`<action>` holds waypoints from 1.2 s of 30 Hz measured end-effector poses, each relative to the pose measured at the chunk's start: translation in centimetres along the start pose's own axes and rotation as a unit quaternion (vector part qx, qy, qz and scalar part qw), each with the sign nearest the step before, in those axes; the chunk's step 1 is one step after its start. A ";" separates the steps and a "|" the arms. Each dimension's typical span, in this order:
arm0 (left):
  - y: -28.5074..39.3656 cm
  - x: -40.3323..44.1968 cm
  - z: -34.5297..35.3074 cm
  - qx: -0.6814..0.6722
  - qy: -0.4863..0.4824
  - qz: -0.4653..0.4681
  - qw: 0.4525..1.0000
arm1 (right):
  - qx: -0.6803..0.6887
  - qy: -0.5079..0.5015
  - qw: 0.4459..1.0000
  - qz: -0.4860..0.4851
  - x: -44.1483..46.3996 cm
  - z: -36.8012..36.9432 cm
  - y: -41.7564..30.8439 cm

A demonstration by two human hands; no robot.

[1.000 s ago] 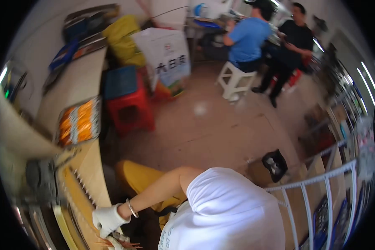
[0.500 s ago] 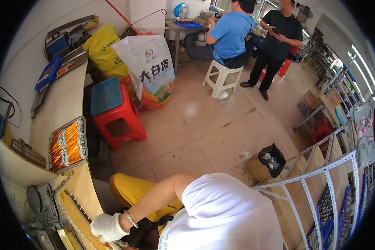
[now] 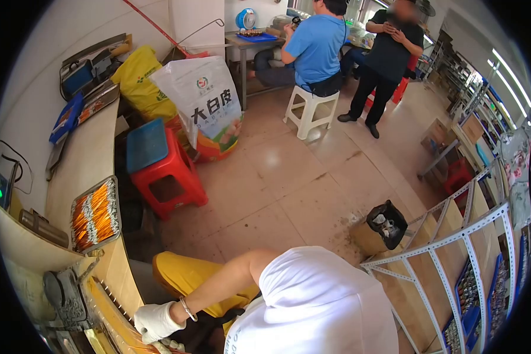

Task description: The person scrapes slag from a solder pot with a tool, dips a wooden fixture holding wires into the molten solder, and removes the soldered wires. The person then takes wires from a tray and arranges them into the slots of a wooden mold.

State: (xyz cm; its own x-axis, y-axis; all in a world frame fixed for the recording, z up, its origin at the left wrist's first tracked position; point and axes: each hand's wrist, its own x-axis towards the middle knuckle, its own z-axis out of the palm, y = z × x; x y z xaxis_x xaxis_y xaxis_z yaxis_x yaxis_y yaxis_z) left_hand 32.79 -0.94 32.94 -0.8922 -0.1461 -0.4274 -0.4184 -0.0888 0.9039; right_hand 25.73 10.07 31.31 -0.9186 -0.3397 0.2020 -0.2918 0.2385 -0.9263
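Observation:
My right hand point(image 3: 155, 323), in a white glove with a metal bangle above the wrist, is at the bench's near edge, lower left. Its fingers curl downward and look closed; what they hold is hidden. Just below, at the frame's bottom edge, a bit of my left hand point(image 3: 170, 345) shows, also gloved, its fingers mostly out of sight. A little orange shows beside the gloves, too small to make out. Next to my right hand lies a yellowish wooden bar point(image 3: 109, 304) with a row of small metal pins along it.
A metal tray point(image 3: 94, 215) of orange-and-silver leaded parts sits on the bench point(image 3: 91, 159). Beside it stand a red stool point(image 3: 171, 177) and a white sack point(image 3: 203, 100). A bin point(image 3: 386, 224) and a metal rack point(image 3: 419, 253) are right. Two people point(image 3: 315, 47) occupy the back.
The view has shifted slightly. My right hand stays at the same spot by the bar, with its arm hardly moved. The standing person's hands have risen.

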 end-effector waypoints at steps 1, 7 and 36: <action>0.0 0.0 0.0 -0.001 -0.004 0.004 1.000 | 0.016 0.008 1.000 -0.006 -0.1 0.0 0.0; -1.5 1.8 -2.4 0.011 -0.026 -0.004 1.000 | 0.028 0.014 0.999 -0.011 -0.3 -0.1 -0.4; -3.4 2.1 3.5 -0.169 -0.196 -0.020 0.966 | 0.275 0.088 0.941 0.174 -7.7 -5.1 2.6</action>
State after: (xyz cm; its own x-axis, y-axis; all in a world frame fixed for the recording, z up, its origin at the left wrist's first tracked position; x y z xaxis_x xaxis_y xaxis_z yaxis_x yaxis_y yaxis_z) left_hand 31.76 2.54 29.01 -0.8998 0.2430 -0.3624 -0.4339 -0.4123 0.8011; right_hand 30.66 17.93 28.98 -0.9770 -0.1602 -0.1404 0.1736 -0.2167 -0.9607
